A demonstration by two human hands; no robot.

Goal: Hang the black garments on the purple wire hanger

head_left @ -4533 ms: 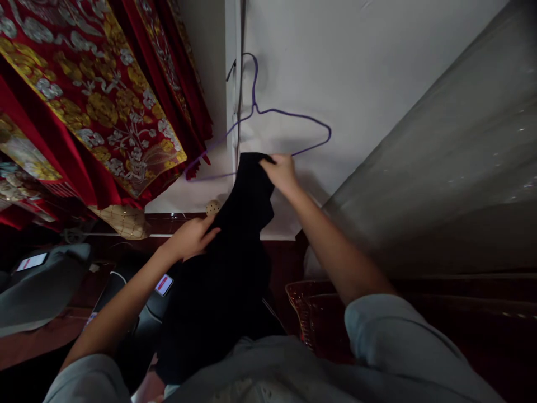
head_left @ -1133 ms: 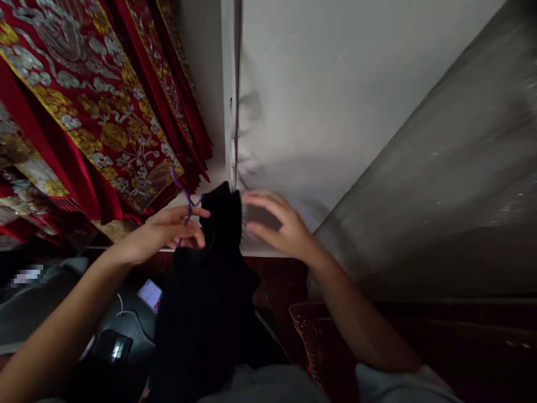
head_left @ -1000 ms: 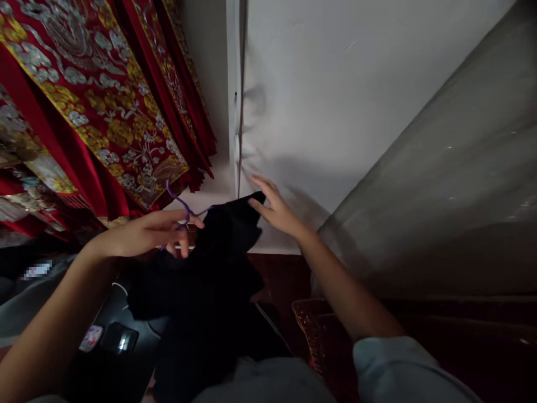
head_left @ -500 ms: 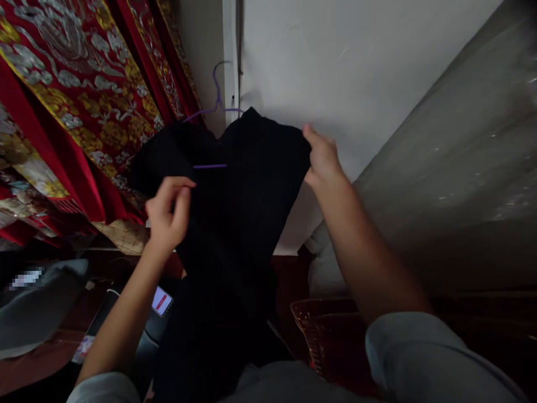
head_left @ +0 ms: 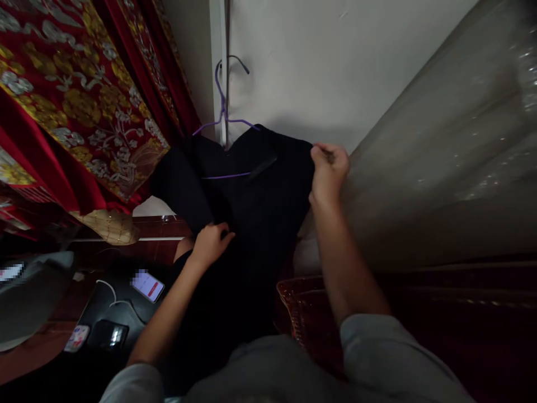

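Observation:
A dark shirt (head_left: 260,207) hangs on a purple hanger (head_left: 224,115), its neck open so that the hanger's lower bar shows across the front. The hanger's hook curves up beside a pale vertical strip on the wall. At the shirt's right shoulder edge, my right hand (head_left: 329,173) is closed with the cloth pinched between thumb and fingers. My left hand (head_left: 212,244) has its fingers curled on the shirt's open front edge, below the hanger bar. The lower part of the shirt merges into shadow.
Red embroidered cloth (head_left: 84,106) hangs at the left. Below it, a lit phone (head_left: 149,285), a dark device (head_left: 108,334) and a white cable lie on a black surface. A large plastic-wrapped object (head_left: 428,168) stands at the right, near a dark red glossy edge (head_left: 293,302).
My left hand has moved right and down, from beside the shirt onto its front edge. My right hand still grips the shoulder. The hanger's hook is more fully in view as the camera shifted.

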